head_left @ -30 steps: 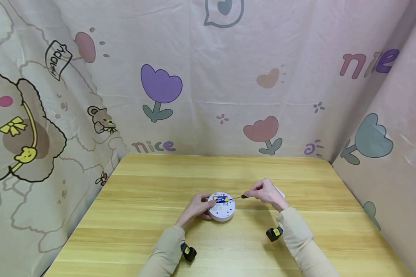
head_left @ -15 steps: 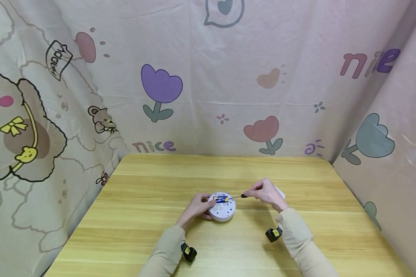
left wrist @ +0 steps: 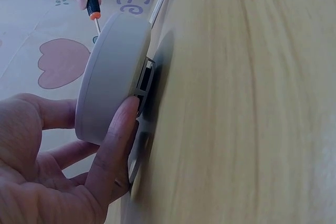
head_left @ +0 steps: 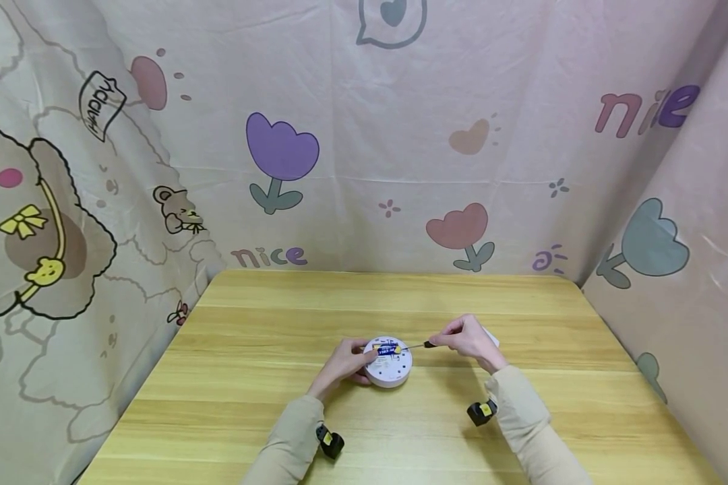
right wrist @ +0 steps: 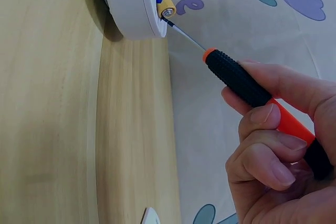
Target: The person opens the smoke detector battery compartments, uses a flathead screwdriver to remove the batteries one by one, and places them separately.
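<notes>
My left hand (head_left: 344,362) grips a white round battery-powered device (head_left: 391,372) by its left side, holding it just over the wooden table. On its upward face a blue and yellow battery (head_left: 387,350) sits in a slot, near my left thumb. In the right wrist view the battery's yellow end (right wrist: 167,8) sticks up out of the slot. My right hand (head_left: 468,335) holds a screwdriver (right wrist: 239,80) with a black and orange handle. Its thin tip is at that battery end. Beneath the device, the left wrist view shows a metal bracket (left wrist: 147,80).
A white flat piece (head_left: 490,335) lies on the table behind my right hand, mostly hidden by it. The wooden table (head_left: 279,316) ends at a printed cloth backdrop (head_left: 370,222). Black wrist cameras (head_left: 330,442) hang from both sleeves.
The battery's right end has risen out of its slot at the screwdriver tip. My right hand has shifted slightly to the right. The left hand and the device have stayed put.
</notes>
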The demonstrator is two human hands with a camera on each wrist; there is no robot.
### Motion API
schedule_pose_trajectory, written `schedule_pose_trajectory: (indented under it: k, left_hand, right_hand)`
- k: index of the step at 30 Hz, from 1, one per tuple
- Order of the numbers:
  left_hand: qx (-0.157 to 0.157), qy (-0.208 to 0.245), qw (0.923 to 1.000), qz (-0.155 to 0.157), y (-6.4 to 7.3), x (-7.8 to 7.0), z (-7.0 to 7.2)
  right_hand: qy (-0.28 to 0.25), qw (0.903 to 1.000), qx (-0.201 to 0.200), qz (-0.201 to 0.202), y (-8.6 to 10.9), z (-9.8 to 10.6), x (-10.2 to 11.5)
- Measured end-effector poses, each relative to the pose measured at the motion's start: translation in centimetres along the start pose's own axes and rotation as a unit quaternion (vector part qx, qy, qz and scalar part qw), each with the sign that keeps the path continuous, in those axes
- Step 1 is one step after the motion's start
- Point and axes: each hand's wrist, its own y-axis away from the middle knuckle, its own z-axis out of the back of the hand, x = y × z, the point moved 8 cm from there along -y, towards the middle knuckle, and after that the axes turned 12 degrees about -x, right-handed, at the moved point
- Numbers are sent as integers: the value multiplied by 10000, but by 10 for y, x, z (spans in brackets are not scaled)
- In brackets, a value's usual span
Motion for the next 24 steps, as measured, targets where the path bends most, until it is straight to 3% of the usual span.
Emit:
schedule_pose_trajectory:
  k: [14, 24]
  left_hand:
    - [12, -55, 10000, -27, 0, 3, 0]
    - [71, -10, 10000, -63, 1, 1, -1]
  right_hand:
    - [29, 9995, 90, -299, 0, -1, -12]
    - [-640, 9966, 215, -462, 2, 0, -30]
